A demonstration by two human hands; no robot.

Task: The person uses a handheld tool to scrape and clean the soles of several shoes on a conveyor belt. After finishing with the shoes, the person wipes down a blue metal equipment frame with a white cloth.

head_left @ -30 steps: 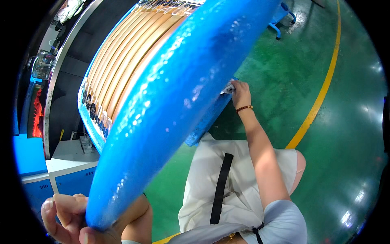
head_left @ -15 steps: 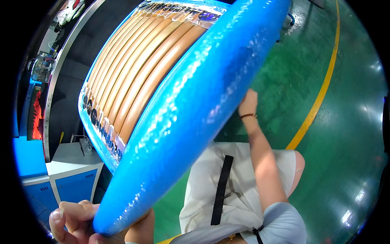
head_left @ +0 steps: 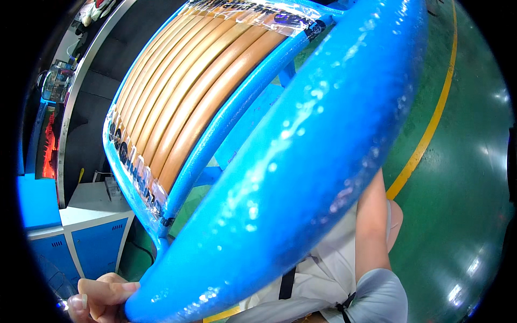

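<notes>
A thick, glossy blue curved tube (head_left: 291, 177) runs close before me from lower left to upper right. It belongs to a blue frame (head_left: 229, 116) that carries a row of tan curved slats or tubes (head_left: 204, 70). Clear plastic film (head_left: 258, 15) with dark marks wraps the slats' ends. At the lower left my left hand (head_left: 102, 296) is closed on the end of the blue tube, thumb on top and other fingers partly hidden. My right forearm (head_left: 372, 223) reaches up behind the tube, which hides the right hand and whatever it touches.
Left stands a white cabinet with blue doors (head_left: 99, 245), near a dark panel with a pale edge (head_left: 89, 107). A glass jug (head_left: 56, 81) sits beyond it. Below the frame is a blue surface (head_left: 250, 126). A yellow line (head_left: 425, 140) crosses the green floor (head_left: 463, 188) at right.
The blue tube has swung nearer and to the right, opening a gap between it and the slats. My left thumb has come down onto the tube's end. My right hand has passed behind the tube.
</notes>
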